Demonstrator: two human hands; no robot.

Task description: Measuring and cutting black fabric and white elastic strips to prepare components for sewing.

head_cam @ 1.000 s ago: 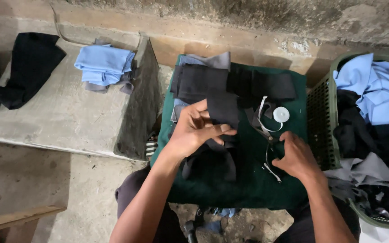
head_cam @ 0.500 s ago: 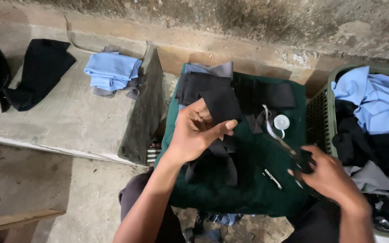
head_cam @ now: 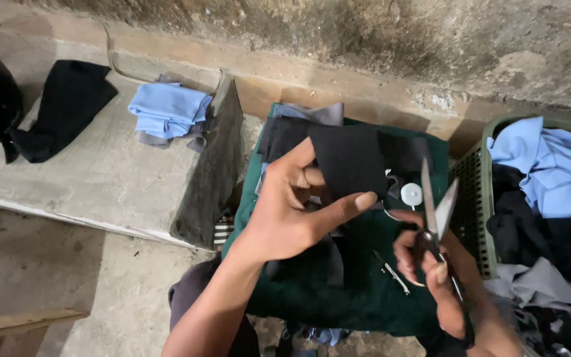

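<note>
My left hand [head_cam: 292, 211] holds up a black piece of cloth [head_cam: 348, 162] by its lower edge, thumb in front and fingers behind, above a dark green cloth-covered surface [head_cam: 365, 291]. My right hand [head_cam: 431, 271] grips a pair of scissors [head_cam: 434, 211], blades open and pointing upward, just right of the black piece. More black and grey cloth pieces [head_cam: 285, 132] lie stacked on the green surface behind my left hand. A small white round object [head_cam: 411, 194] and a small metal tool [head_cam: 391, 272] lie on the green surface.
A green plastic basket [head_cam: 474, 198] of blue, black and grey cloth stands at the right. On the concrete slab [head_cam: 94, 178] at the left lie folded light-blue cloth [head_cam: 166, 109] and black cloth [head_cam: 61, 106]. A rough wall runs behind.
My right hand picked the scissors up off the green surface and raised them with blades open. My left hand lifted the black piece up off the stack.
</note>
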